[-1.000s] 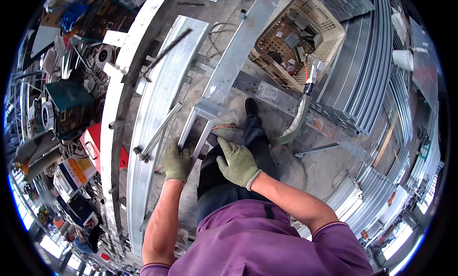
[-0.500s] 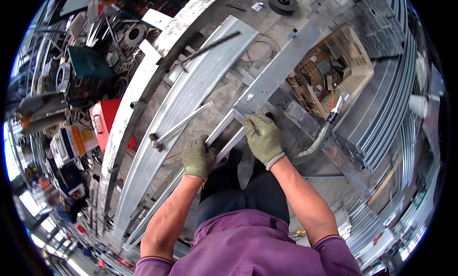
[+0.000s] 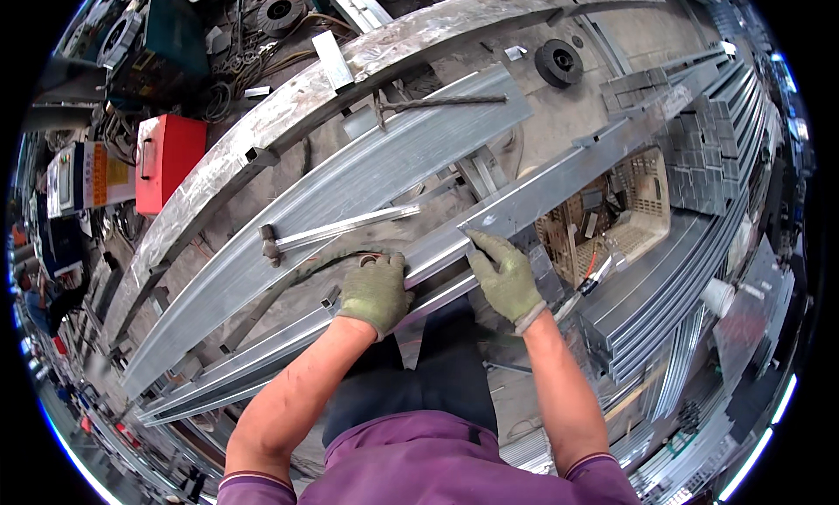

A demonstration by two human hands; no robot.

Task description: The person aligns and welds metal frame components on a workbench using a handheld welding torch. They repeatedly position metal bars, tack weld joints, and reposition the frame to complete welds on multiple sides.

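Note:
Both my hands wear green work gloves. My left hand [image 3: 376,294] is closed around the side of a long galvanised steel channel [image 3: 435,256], which runs from the lower left up to the middle. My right hand [image 3: 505,280] grips the channel near its right end, forefinger and thumb at the edge. There the channel meets a flat steel beam [image 3: 559,175] that stretches away to the upper right; whether the two are joined I cannot tell. A hammer [image 3: 345,228] lies beyond my left hand on a wide steel channel [image 3: 350,175].
A plastic crate [image 3: 662,195] of scrap stands right of the beam, with a torch-like tool [image 3: 603,273] at its near edge. Stacked steel channels [image 3: 638,295] lie further right. A curved white-smeared beam [image 3: 236,142], red box [image 3: 170,162] and black wheel [image 3: 558,63] lie beyond.
My view has turned, so the channel and beam lie more level across it. Both hands stay at the channel; the right forefinger now reaches straighter along its end.

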